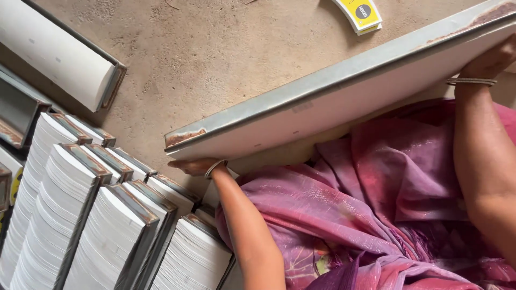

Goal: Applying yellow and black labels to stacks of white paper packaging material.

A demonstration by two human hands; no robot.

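A long metal tray point(322, 80) with rusty ends, packed with a curved white stack of paper blanks point(349, 104), is held tilted above my lap. My left hand point(194, 166) supports its lower left end from beneath, a bangle at the wrist. My right hand point(492, 60) grips the upper right end, also with bangles. The tray runs diagonally from lower left to upper right over my pink and purple cloth point(371, 204).
Several metal trays filled with white paper stacks point(91, 215) lie side by side at the lower left. Another filled tray point(59, 53) rests at the upper left. A small yellow printed stack point(361, 15) lies on the brown concrete floor point(215, 48) at the top.
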